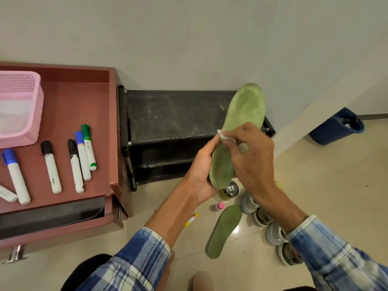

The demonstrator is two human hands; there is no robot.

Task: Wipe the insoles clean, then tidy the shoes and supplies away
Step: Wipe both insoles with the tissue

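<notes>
The green insole (239,127) stands tilted above the floor in front of the black shoe rack (174,122), my left hand (201,173) gripping its near end, my right hand (249,156) pinching a white wipe (223,135) against it.

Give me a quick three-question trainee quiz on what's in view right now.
1. True or false: the second insole lies on the floor.
2. What does the right hand press on the held insole? A) white wipe B) marker C) brush
3. Which hand supports the held insole's lower end?

Key: 1 true. 2 A. 3 the left hand.
</notes>
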